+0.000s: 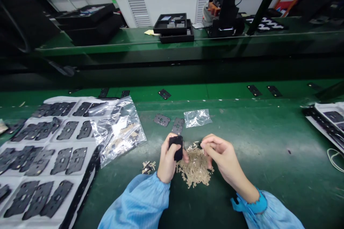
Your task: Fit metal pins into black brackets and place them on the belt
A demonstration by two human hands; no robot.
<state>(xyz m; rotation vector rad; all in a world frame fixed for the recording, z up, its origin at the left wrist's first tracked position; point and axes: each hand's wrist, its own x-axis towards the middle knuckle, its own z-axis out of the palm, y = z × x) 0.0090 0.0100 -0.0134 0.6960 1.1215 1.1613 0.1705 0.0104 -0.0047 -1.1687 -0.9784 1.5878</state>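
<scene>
My left hand [167, 157] grips a small black plate [176, 148], with the thumb lying across its face. A heap of small tan pieces [195, 166] is spread on the green table between my hands. Over the right edge of that heap, my right hand [220, 151] is closed, thumb and fingertips pinched together. Whatever the pinch holds is too small to make out. Two dark plates, one flat [161, 120] and another [177, 126], lie just beyond my left hand. A small clear bag [197, 117] rests to their right.
At left, a white tray [92, 150] carries many black plates, with a clear zip bag [122, 132] of tan pieces over its corner. A small pile [148, 167] sits by my left wrist. Black boxes [172, 25] stand on the back shelf; another tray [329, 114] is far right.
</scene>
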